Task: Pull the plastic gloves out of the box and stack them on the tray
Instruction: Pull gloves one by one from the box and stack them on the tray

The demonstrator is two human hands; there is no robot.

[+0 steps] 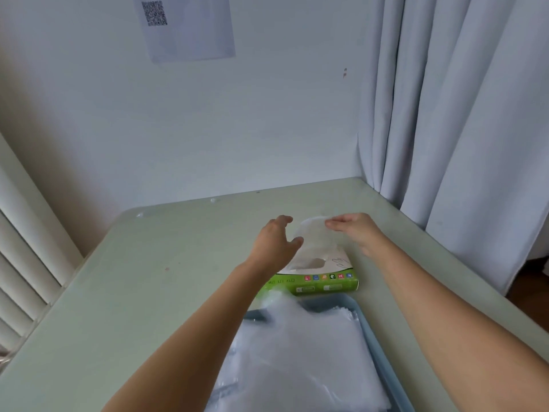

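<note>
A green and white glove box [320, 281] lies on the table beyond a light blue tray [383, 349]. A stack of clear plastic gloves [297, 355] fills the tray. One thin clear glove [315, 242] hangs above the box opening, its lower end still at the opening. My right hand [355, 230] pinches the glove's top edge. My left hand [276, 242] is beside the glove on its left, fingers spread, thumb touching or nearly touching the film.
The pale green table [166, 263] stands against a white wall, with a grey curtain [463, 114] at the right and a shutter [20, 263] at the left. A sheet with a QR code [184, 25] hangs on the wall.
</note>
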